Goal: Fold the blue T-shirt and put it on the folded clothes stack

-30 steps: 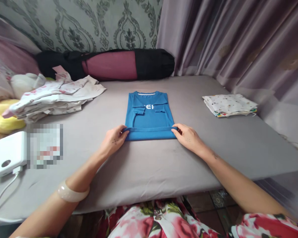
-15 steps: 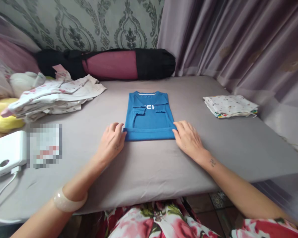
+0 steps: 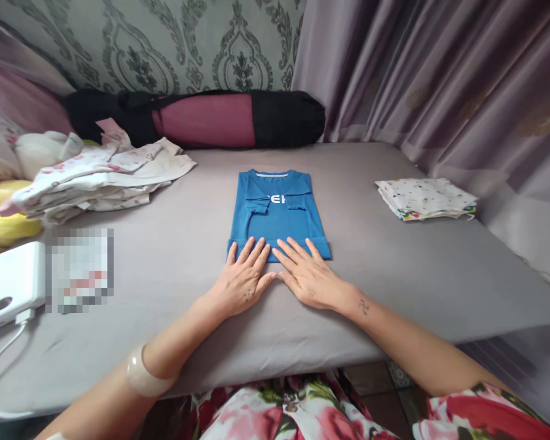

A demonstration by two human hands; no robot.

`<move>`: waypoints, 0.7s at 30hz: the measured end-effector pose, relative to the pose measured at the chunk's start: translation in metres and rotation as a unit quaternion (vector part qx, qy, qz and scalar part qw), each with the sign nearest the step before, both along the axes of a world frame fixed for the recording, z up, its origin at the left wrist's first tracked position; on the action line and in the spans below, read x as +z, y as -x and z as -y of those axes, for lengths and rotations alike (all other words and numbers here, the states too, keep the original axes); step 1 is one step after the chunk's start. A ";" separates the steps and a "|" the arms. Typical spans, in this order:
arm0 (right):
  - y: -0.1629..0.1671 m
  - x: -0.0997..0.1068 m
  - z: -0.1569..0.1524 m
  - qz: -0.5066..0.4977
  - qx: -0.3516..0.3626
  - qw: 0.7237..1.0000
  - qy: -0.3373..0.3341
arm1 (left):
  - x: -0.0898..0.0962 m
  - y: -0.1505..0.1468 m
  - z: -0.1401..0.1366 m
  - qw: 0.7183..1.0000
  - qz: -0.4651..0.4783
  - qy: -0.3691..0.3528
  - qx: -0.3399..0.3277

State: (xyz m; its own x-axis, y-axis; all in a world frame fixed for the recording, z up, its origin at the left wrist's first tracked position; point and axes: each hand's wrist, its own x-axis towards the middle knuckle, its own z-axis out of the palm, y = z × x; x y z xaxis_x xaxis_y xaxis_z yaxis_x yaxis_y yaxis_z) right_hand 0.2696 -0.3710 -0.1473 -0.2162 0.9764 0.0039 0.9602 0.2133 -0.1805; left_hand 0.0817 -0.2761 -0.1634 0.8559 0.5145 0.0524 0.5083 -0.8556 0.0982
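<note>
A blue T-shirt (image 3: 279, 226) lies flat in front of me with its sides and sleeves turned inward and its neckline at the far end. White letters show partly between the sleeves. Its near edge is turned up in a narrow band. On the left part of that band my left hand (image 3: 247, 275) rests with fingers spread. My right hand (image 3: 305, 269) lies flat on the right part, fingers also spread. The two thumbs nearly meet just in front of the shirt. Neither hand grips anything.
White patterned clothes (image 3: 105, 174) are piled at the left, beside yellow plush (image 3: 9, 214). A white power bank (image 3: 16, 281) with a cable lies nearer me. Folded patterned cloth (image 3: 426, 195) sits at the right. A long black and maroon bag (image 3: 206, 119) lies along the back.
Both hands have let go of the shirt's near corners and moved inward. They now lie flat with spread fingers on the turned-up band.
</note>
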 end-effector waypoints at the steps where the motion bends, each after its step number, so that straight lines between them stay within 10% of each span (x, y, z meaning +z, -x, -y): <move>1: -0.001 0.000 0.000 -0.004 0.002 1.000 0.006 | -0.001 0.000 0.000 1.000 -0.004 0.005 0.004; 21: -0.015 0.011 0.004 -0.019 -0.048 0.998 0.034 | -0.003 0.007 -0.018 0.996 0.033 0.008 0.078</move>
